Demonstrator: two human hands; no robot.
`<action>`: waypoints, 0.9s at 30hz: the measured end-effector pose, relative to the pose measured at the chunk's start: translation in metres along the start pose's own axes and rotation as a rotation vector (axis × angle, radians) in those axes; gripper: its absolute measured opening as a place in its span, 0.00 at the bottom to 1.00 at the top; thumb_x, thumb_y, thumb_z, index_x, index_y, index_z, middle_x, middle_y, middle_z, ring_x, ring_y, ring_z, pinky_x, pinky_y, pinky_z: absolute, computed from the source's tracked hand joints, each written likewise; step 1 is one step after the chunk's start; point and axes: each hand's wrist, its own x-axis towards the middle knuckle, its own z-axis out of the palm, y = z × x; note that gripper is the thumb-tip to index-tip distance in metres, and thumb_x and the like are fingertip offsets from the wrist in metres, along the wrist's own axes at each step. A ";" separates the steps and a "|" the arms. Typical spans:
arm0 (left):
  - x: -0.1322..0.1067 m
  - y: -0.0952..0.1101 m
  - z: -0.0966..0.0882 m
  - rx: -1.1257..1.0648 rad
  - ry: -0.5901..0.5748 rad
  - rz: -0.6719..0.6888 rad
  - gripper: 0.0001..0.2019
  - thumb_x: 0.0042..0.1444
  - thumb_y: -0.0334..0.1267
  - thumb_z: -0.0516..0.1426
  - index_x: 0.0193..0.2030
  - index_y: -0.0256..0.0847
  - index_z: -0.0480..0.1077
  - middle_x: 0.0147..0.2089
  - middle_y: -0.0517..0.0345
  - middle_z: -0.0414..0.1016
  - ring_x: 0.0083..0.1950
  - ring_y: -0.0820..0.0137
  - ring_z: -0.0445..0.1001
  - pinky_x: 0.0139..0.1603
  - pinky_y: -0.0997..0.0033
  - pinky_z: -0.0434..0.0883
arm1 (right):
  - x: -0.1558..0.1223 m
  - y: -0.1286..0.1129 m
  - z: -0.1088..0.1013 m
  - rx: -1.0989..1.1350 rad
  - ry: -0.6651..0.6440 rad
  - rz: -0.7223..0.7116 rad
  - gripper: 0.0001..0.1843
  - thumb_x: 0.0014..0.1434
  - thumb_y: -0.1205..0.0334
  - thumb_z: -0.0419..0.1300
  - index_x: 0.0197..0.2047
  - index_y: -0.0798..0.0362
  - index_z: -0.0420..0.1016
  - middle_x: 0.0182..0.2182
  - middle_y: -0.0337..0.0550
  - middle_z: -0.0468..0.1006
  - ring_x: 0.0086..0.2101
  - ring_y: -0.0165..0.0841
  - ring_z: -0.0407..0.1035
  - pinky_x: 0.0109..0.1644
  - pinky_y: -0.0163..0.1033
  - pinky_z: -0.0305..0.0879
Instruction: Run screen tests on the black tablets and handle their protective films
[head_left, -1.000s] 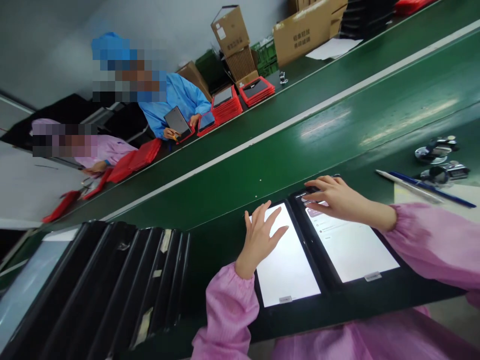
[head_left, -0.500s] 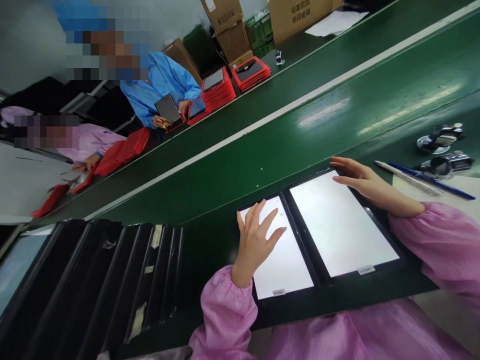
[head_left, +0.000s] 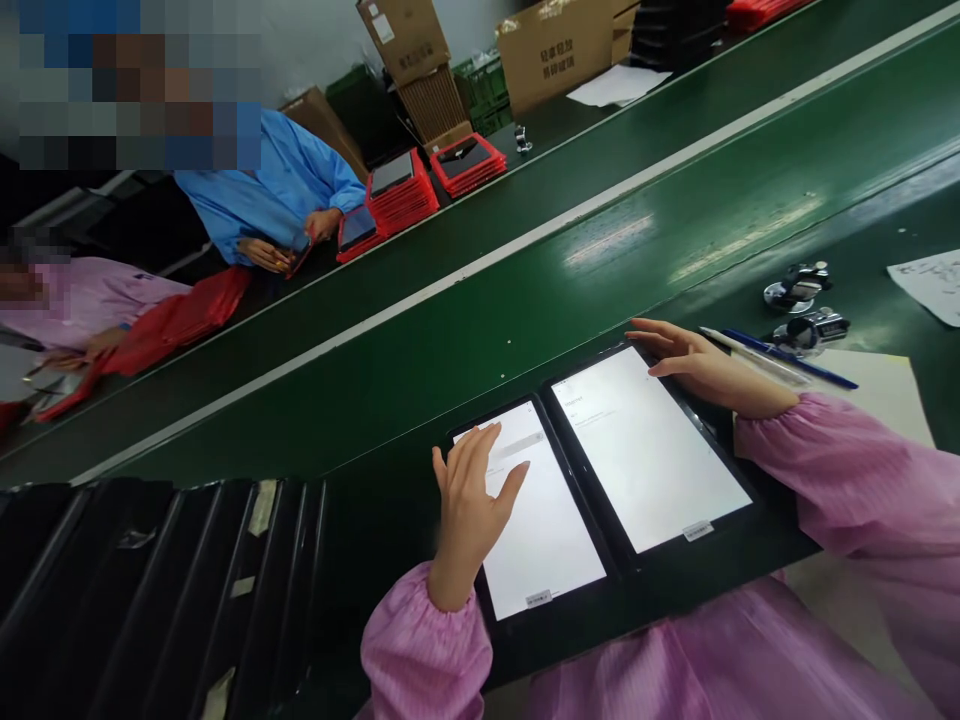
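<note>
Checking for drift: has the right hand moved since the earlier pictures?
Yes: the right hand has shifted toward the blue pen, now close beside it at the edge of the tablet.

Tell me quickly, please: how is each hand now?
Left hand: open, on the left tablet, holding nothing.
Right hand: open, on the right tablet, holding nothing.

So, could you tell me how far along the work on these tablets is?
Done: two black-framed tablets lie side by side on the green conveyor belt, screens lit white. In hand: the left hand touches one screen, the right hand the other. Left: a row of black slabs stands alongside, seemingly untouched.
</note>
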 end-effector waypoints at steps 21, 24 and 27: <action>-0.118 0.018 -0.006 0.211 0.035 0.058 0.33 0.55 0.52 0.73 0.67 0.55 0.75 0.66 0.48 0.80 0.68 0.47 0.73 0.83 0.32 0.29 | -0.141 0.004 0.054 -1.200 0.232 -0.783 0.46 0.70 0.68 0.54 0.83 0.30 0.41 0.64 0.49 0.77 0.54 0.51 0.75 0.58 0.59 0.63; -0.035 0.008 0.007 0.136 -0.010 -0.061 0.33 0.53 0.43 0.75 0.65 0.57 0.76 0.66 0.46 0.79 0.69 0.42 0.73 0.77 0.15 0.37 | -0.074 -0.002 0.048 -1.170 0.325 -0.786 0.40 0.75 0.59 0.51 0.84 0.31 0.42 0.63 0.57 0.78 0.54 0.57 0.74 0.55 0.63 0.62; 0.060 -0.006 0.013 0.109 -0.077 -0.244 0.35 0.50 0.39 0.77 0.65 0.52 0.75 0.70 0.43 0.75 0.73 0.40 0.68 0.75 0.13 0.51 | 0.002 -0.026 0.046 -1.107 0.329 -0.588 0.32 0.77 0.46 0.47 0.80 0.42 0.60 0.67 0.67 0.71 0.61 0.63 0.68 0.55 0.70 0.60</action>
